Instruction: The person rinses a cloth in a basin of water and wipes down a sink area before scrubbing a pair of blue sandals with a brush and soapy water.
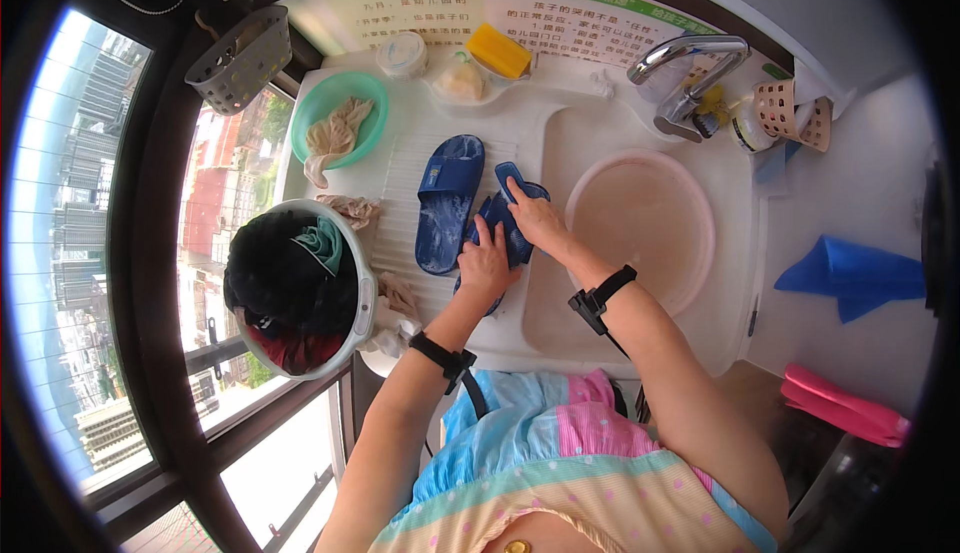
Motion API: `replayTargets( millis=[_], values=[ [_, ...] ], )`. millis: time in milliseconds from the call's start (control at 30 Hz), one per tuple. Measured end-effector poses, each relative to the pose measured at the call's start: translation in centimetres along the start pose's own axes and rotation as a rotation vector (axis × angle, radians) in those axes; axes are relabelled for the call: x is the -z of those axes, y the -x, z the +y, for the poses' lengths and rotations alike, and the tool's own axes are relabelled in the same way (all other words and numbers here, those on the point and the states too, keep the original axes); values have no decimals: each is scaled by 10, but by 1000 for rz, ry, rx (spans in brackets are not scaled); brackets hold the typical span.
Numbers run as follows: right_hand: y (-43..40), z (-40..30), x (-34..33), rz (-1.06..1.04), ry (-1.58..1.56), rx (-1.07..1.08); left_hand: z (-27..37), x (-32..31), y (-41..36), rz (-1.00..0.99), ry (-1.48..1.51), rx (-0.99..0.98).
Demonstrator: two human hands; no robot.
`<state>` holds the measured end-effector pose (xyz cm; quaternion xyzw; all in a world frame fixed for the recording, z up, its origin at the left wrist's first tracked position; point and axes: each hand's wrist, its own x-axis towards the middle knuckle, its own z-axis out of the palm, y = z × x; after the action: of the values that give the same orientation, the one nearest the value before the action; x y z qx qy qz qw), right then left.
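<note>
My left hand [487, 259] grips a blue slipper [496, 217], its fingers spread over the strap area; much of this slipper is hidden beneath both hands. In my right hand [538, 217] is a blue scrubbing brush [508, 174], its handle pointing up and left past my fingers. The brush's lower part lies against the slipper, partly covered by my hand. Just to the left, the other blue slipper [450, 204] lies sole down on the ribbed drainboard [397, 178], whitish suds on its footbed. A pink-rimmed basin [711, 234] of cloudy water sits in the sink to the right.
Left of the drainboard stands a white bucket [366, 301] of dark clothes. Behind it is a green basin [381, 95] with a cloth. A yellow sponge [498, 51] and a chrome faucet [705, 80] are at the back. A blue cloth [847, 271] hangs at right.
</note>
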<state>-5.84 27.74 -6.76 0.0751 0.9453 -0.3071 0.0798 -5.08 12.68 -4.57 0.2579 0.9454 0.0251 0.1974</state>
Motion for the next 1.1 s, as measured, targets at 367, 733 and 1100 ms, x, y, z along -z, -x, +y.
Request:
replayTargets(
  millis=[367,733,1100],
  values=[
    [-16,12,11,-4,20,-93,4,-7,-3,12,-18,19],
    [38,26,9,-70,-110,-150,1,-1,3,-28,-9,34],
    [85,9,17,-203,-138,-73,-3,-5,5,-11,-18,69]
  ],
)
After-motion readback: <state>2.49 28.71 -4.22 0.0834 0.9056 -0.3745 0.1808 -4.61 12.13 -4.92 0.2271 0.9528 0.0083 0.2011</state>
